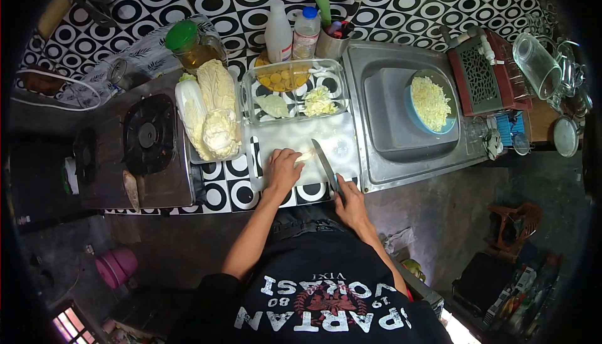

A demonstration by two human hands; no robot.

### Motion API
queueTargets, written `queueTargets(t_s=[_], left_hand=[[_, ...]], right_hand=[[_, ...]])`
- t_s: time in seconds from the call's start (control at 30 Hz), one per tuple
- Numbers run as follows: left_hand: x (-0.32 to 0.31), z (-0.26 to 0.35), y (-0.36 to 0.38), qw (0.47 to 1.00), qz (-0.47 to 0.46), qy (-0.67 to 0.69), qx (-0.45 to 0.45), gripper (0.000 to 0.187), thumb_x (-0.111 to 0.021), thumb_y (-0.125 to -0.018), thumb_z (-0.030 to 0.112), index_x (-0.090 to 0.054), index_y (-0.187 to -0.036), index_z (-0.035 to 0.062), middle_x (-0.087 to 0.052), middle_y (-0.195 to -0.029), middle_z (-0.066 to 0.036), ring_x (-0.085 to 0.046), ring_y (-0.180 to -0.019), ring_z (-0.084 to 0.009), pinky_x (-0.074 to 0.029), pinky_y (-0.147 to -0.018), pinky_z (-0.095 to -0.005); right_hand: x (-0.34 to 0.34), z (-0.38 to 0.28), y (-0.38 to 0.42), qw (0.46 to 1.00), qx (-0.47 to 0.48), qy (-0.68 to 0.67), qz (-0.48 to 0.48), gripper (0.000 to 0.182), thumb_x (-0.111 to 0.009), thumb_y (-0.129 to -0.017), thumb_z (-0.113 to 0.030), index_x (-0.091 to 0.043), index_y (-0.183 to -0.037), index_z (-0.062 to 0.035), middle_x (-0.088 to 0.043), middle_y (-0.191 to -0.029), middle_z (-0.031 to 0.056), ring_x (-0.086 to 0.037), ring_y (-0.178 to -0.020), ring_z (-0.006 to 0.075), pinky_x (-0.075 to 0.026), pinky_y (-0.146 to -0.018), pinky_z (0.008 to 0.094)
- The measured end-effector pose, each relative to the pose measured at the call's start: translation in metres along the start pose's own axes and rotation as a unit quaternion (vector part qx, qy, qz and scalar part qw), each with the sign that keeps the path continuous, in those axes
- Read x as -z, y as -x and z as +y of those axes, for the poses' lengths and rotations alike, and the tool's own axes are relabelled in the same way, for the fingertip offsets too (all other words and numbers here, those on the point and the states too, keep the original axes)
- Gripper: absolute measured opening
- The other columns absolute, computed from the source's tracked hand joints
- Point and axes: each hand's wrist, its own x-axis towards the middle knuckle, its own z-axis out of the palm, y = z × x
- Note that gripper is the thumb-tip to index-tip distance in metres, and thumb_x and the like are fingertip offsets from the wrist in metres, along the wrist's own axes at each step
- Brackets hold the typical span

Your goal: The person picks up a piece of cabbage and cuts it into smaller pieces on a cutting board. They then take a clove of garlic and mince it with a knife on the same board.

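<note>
My left hand (pixel 285 168) rests on a translucent white cutting board (pixel 338 134), its fingers curled against a small pale cabbage piece (pixel 306 155). My right hand (pixel 350 201) grips the handle of a kitchen knife (pixel 323 159). The blade points away from me, just right of the cabbage piece. Behind the board is a clear rectangular container (pixel 249 109) with a pale leaf (pixel 272 105) and chopped cabbage (pixel 319 102) inside. To the left, whole napa cabbages (pixel 216 96) fill another clear tray (pixel 233 149).
A bowl of chopped cabbage (pixel 431 104) stands in the steel sink (pixel 370 156) on the right. A gas stove (pixel 119 178) is at left. Behind the container stand a white bottle (pixel 278 33), a blue-capped bottle (pixel 306 35) and a green-lidded jar (pixel 188 43). Glassware (pixel 538 58) sits far right.
</note>
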Motion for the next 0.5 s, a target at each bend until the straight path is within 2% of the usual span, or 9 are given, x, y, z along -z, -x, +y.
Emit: queueTargets(t_s=[0.13,0.2,0.23,0.3,0.33,0.4,0.43,0.5], left_hand=[[-0.005,-0.01,-0.004,0.999,-0.041,-0.001,0.019,0.019,-0.07,-0.07,0.014,-0.069,-0.089,0.0106,-0.063,-0.09,-0.003,-0.053,-0.088,-0.0254,-0.038,-0.085,-0.0411],[-0.003,-0.011,-0.008,0.995,-0.097,0.009,0.007,0.015,-0.068,-0.072,0.013,-0.07,-0.088,0.0101,-0.064,-0.089,-0.005,-0.055,-0.087,-0.0277,-0.041,-0.083,-0.0404],[-0.002,-0.01,-0.009,0.995,-0.096,0.009,0.005,0.015,-0.068,-0.072,0.013,-0.07,-0.088,0.0101,-0.064,-0.089,-0.005,-0.055,-0.087,-0.0277,-0.041,-0.083,-0.0404],[0.003,-0.006,-0.012,0.975,-0.143,0.161,0.054,0.014,-0.066,-0.075,0.012,-0.07,-0.087,0.0091,-0.064,-0.087,-0.009,-0.057,-0.085,-0.0311,-0.044,-0.079,-0.0404],[0.006,-0.004,-0.013,0.975,-0.143,0.161,0.053,0.014,-0.066,-0.075,0.012,-0.07,-0.087,0.0091,-0.064,-0.087,-0.009,-0.057,-0.085,-0.0311,-0.044,-0.079,-0.0404],[0.009,0.0,-0.014,0.953,-0.179,0.215,0.117,0.016,-0.066,-0.075,0.014,-0.069,-0.09,0.0082,-0.065,-0.086,-0.011,-0.058,-0.082,-0.0332,-0.045,-0.076,-0.0409],[0.006,-0.003,-0.013,0.953,-0.18,0.216,0.116,0.016,-0.066,-0.075,0.014,-0.069,-0.09,0.0082,-0.065,-0.086,-0.011,-0.058,-0.082,-0.0332,-0.045,-0.076,-0.0409],[0.0,-0.005,-0.012,0.995,-0.068,0.073,0.019,0.015,-0.068,-0.075,0.016,-0.07,-0.087,0.0075,-0.063,-0.087,-0.009,-0.057,-0.085,-0.0289,-0.045,-0.079,-0.0381]], right_hand=[[0.003,0.0,-0.002,1.0,0.0,0.005,0.003,0.053,-0.056,-0.079,0.001,-0.044,-0.131,-0.0039,-0.053,-0.092,0.0202,-0.057,-0.081,0.0359,-0.046,-0.074,0.0386],[0.005,-0.001,-0.002,1.0,-0.011,0.007,0.004,0.053,-0.055,-0.079,0.001,-0.044,-0.131,-0.0042,-0.054,-0.092,0.0203,-0.057,-0.082,0.0362,-0.046,-0.074,0.0385],[0.006,0.0,-0.002,1.0,-0.01,0.007,0.005,0.053,-0.055,-0.079,0.001,-0.044,-0.131,-0.0042,-0.054,-0.092,0.0203,-0.057,-0.082,0.0362,-0.046,-0.074,0.0385],[0.006,0.001,-0.001,0.999,-0.003,0.006,0.032,0.049,-0.056,-0.081,-0.002,-0.046,-0.129,-0.0048,-0.052,-0.084,0.0175,-0.055,-0.075,0.0328,-0.045,-0.071,0.0367],[0.006,0.001,-0.002,0.999,-0.002,0.006,0.033,0.049,-0.056,-0.081,-0.002,-0.046,-0.129,-0.0048,-0.052,-0.084,0.0175,-0.055,-0.075,0.0328,-0.045,-0.071,0.0367],[0.005,0.002,-0.002,0.999,0.002,0.001,0.04,0.049,-0.056,-0.081,-0.002,-0.047,-0.129,-0.0047,-0.052,-0.084,0.0175,-0.055,-0.075,0.0328,-0.045,-0.072,0.0368],[0.005,0.002,-0.002,0.999,0.002,0.002,0.041,0.049,-0.056,-0.081,-0.002,-0.047,-0.129,-0.0047,-0.052,-0.084,0.0175,-0.055,-0.075,0.0328,-0.045,-0.072,0.0368],[0.004,0.001,-0.003,0.999,0.013,-0.002,0.029,0.049,-0.056,-0.081,-0.002,-0.046,-0.129,-0.0042,-0.052,-0.085,0.0178,-0.056,-0.076,0.0332,-0.045,-0.072,0.0373]])
